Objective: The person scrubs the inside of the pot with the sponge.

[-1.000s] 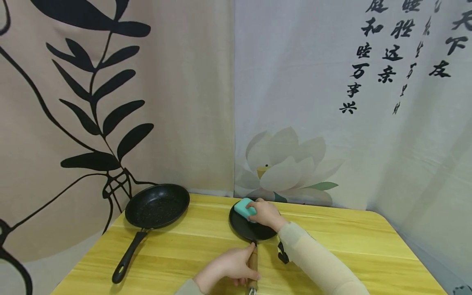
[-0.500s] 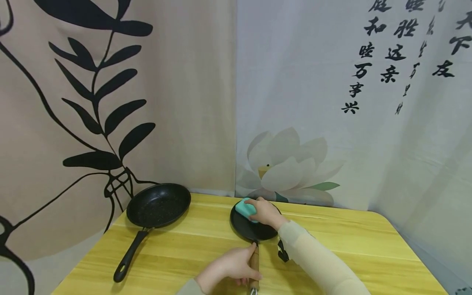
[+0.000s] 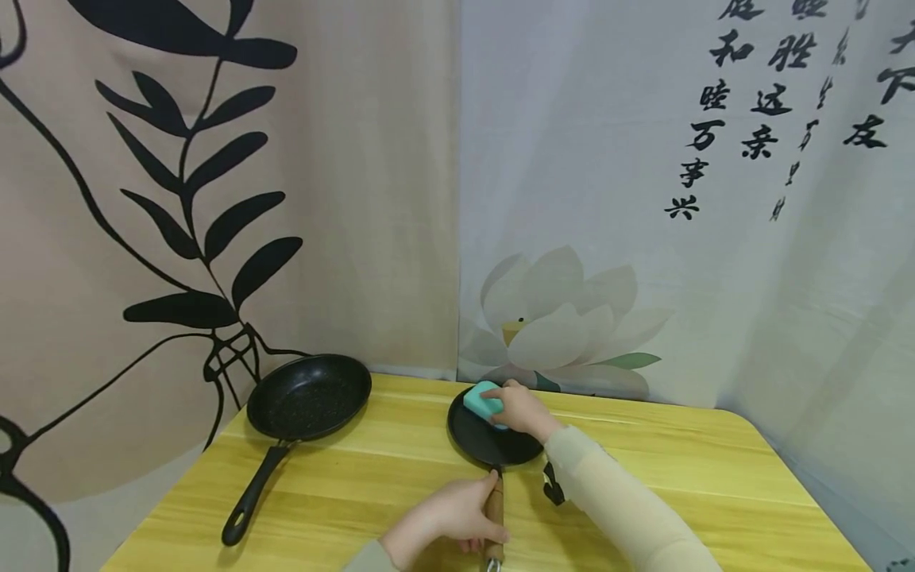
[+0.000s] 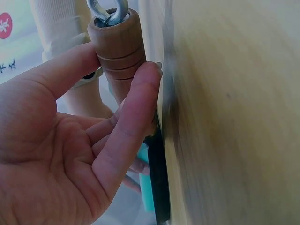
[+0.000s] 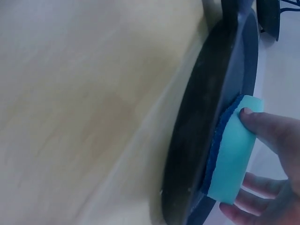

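Note:
A small black pan (image 3: 486, 441) lies on the yellow wooden table (image 3: 679, 477), its wooden handle (image 3: 493, 516) pointing toward me. My left hand (image 3: 446, 520) grips that handle (image 4: 119, 51) with thumb and fingers curled round it. My right hand (image 3: 525, 411) holds a teal sponge (image 3: 482, 400) with a blue scouring face and presses it against the far part of the pan's inside (image 5: 206, 117). The sponge (image 5: 232, 150) sits between thumb and fingers. A metal eyelet (image 4: 108, 9) caps the handle's end.
A larger black frying pan (image 3: 307, 397) with a black handle (image 3: 250, 496) sits at the table's left rear. Printed fabric backdrops hang close behind the table. A dark watch strap (image 3: 553, 486) shows at my right wrist.
My right hand and the sponge have shifted slightly right and farther back across the pan. The left hand keeps its hold on the handle.

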`<state>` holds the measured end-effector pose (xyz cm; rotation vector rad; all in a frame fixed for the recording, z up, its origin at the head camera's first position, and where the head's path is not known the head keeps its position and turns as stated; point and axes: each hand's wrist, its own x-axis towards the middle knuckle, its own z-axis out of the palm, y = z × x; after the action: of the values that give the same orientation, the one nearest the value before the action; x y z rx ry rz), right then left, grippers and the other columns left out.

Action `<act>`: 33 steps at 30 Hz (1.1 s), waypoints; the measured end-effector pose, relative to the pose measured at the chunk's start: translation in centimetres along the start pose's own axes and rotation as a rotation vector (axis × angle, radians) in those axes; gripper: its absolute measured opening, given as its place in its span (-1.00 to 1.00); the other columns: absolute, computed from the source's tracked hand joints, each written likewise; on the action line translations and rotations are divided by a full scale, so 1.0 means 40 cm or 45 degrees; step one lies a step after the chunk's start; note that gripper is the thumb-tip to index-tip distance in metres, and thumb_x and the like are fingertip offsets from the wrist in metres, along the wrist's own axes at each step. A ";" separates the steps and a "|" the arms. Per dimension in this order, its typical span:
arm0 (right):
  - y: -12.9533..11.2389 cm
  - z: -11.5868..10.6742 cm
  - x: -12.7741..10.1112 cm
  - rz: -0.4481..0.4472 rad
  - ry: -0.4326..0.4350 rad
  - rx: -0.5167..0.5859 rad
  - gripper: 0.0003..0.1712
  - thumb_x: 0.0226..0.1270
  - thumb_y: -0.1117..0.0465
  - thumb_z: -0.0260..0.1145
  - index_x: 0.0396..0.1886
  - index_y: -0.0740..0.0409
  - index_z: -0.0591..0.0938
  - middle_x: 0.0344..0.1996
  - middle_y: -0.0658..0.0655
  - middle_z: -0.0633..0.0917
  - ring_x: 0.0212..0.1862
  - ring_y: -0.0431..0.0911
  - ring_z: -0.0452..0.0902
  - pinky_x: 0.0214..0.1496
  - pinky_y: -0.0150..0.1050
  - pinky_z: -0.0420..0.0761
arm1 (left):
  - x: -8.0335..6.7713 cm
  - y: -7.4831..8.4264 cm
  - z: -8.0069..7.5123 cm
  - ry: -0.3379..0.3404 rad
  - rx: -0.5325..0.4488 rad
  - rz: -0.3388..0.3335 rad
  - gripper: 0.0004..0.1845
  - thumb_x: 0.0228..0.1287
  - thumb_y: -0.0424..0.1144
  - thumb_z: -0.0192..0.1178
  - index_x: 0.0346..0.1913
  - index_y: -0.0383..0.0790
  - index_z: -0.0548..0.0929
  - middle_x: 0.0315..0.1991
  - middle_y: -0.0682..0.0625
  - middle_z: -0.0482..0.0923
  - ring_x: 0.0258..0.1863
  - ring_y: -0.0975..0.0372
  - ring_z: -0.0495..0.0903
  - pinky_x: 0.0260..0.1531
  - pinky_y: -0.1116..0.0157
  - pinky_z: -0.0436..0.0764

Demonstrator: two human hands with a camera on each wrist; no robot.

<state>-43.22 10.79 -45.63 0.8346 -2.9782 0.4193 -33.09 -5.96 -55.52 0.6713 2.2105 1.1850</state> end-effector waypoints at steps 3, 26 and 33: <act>0.007 -0.006 -0.005 0.014 -0.002 0.008 -0.43 0.20 0.12 0.47 0.24 -0.07 0.59 -0.04 0.21 0.52 -0.29 -0.08 0.41 -0.30 -0.20 0.53 | -0.001 0.003 0.001 0.009 0.010 0.007 0.23 -0.06 0.27 0.43 0.55 -0.18 -0.01 -0.60 -0.05 0.66 -0.66 0.06 0.65 -0.71 0.09 0.63; 0.050 -0.037 -0.046 0.084 0.007 -0.022 -0.45 0.16 0.13 0.48 0.20 -0.06 0.62 -0.03 0.19 0.54 -0.36 -0.12 0.41 -0.34 -0.21 0.49 | -0.003 0.004 0.003 0.004 -0.002 0.004 0.20 -0.06 0.27 0.42 0.55 -0.12 0.01 -0.59 -0.05 0.66 -0.65 0.07 0.65 -0.70 0.12 0.63; 0.057 -0.040 -0.059 0.089 0.020 -0.004 -0.45 0.15 0.13 0.49 0.19 -0.05 0.63 0.03 0.23 0.55 -0.33 -0.10 0.45 -0.34 -0.20 0.50 | -0.080 0.124 0.010 0.084 0.103 -0.054 0.07 0.09 0.14 0.40 0.53 -0.20 0.06 -0.62 0.02 0.63 -0.67 0.19 0.63 -0.67 0.23 0.63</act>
<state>-42.46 14.26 -44.87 0.7254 -2.9999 0.4215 -29.63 -5.35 -50.75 0.6226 2.3268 1.1163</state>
